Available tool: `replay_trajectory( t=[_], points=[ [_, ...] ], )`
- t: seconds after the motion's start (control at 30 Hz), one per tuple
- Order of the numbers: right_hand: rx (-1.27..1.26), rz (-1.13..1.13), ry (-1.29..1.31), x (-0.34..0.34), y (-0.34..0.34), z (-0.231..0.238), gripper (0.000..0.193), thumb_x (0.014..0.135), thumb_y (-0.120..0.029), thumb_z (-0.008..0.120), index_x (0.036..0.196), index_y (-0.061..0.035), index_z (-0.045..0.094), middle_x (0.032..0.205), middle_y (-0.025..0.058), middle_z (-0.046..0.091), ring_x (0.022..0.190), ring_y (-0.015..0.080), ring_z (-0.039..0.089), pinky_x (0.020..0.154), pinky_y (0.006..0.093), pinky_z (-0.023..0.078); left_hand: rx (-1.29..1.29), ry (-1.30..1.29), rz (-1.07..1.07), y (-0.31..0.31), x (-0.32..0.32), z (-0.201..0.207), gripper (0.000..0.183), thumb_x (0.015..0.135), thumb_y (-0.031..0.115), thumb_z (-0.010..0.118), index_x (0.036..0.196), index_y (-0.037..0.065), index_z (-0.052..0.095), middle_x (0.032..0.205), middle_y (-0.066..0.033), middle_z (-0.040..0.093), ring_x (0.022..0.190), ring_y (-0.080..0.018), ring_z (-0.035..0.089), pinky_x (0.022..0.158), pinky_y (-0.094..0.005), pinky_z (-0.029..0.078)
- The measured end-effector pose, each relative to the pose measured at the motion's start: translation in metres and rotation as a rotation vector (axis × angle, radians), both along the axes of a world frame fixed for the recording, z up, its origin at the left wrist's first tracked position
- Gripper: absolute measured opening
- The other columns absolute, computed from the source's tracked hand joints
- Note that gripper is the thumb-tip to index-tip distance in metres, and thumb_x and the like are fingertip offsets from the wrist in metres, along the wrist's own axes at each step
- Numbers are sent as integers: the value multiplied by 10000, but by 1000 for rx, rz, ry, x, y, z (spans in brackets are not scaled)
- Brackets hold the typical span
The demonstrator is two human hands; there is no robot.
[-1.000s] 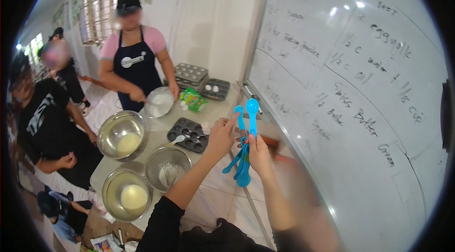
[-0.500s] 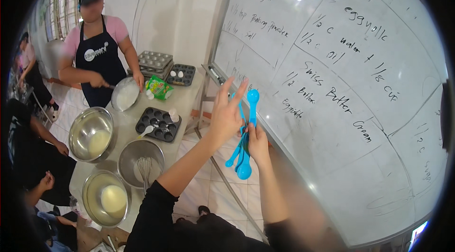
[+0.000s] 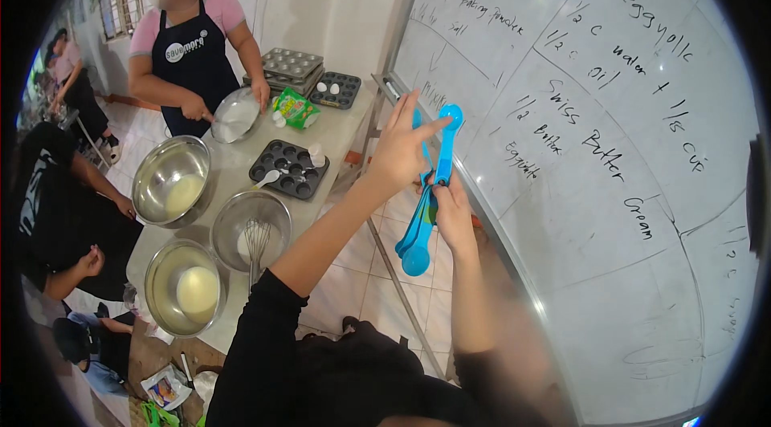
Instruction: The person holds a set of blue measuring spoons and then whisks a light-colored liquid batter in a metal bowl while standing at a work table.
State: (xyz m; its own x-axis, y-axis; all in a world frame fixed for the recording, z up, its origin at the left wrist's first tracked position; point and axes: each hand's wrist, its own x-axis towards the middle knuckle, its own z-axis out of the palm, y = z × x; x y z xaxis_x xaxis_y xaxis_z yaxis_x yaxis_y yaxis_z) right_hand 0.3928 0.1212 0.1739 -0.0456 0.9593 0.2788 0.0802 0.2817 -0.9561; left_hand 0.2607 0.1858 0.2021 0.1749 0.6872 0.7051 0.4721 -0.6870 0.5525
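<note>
Left hand (image 3: 401, 146), half-spread, now across blue spoons (image 3: 414, 258) in clamped right hand (image 3: 454, 214), whiteboard (image 3: 594, 266) beyond.

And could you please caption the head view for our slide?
Left hand pointing at blue measuring spoons held in the right hand, beside a whiteboard.

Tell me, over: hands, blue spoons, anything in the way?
Right hand gripping blue measuring spoons. Left hand open, index finger at one spoon's bowl. Spoons fanned, some up, some down. Nothing visibly blocking; whiteboard to the right.
</note>
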Motion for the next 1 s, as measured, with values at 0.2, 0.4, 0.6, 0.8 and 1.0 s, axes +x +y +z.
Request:
replay_trajectory(
  t=[0.2,0.4,0.6,0.8,1.0],
  points=[
    [40,40,62,12,-11,11,133,874,-47,388,969,-16,476,864,81,559,809,146,538,721,283,432,145,-31,-126,-6,4,16,581,744,-106,404,1193,202,608,1445,-239,250,1337,-414,237,1079,-442,258],
    [89,-11,-12,26,-16,15,146,872,-45,384,990,-25,467,842,73,549,776,142,527,702,281,430,171,57,-87,-10,22,27,528,741,-70,436,1175,170,616,1438,-254,254,1329,-429,244,1080,-452,247],
    [59,-14,4,36,-19,16,122,884,-6,372,979,-26,446,948,88,526,825,150,497,780,288,418,190,85,-96,-14,33,27,519,710,-40,494,1173,161,617,1429,-270,258,1322,-429,254,1078,-450,251],
    [94,-71,-39,29,-17,8,124,887,-29,375,988,-13,446,904,93,551,799,161,522,742,298,432,175,117,-119,-15,27,25,535,711,-13,534,1215,160,585,1428,-276,252,1312,-439,256,1076,-446,247],
    [98,-173,5,25,-24,5,118,896,-37,381,986,-13,455,880,89,565,796,155,538,733,295,437,-28,-499,-205,-30,16,11,373,774,57,611,1144,17,585,1201,-214,512,1069,-309,522,877,-379,449]
  ],
)
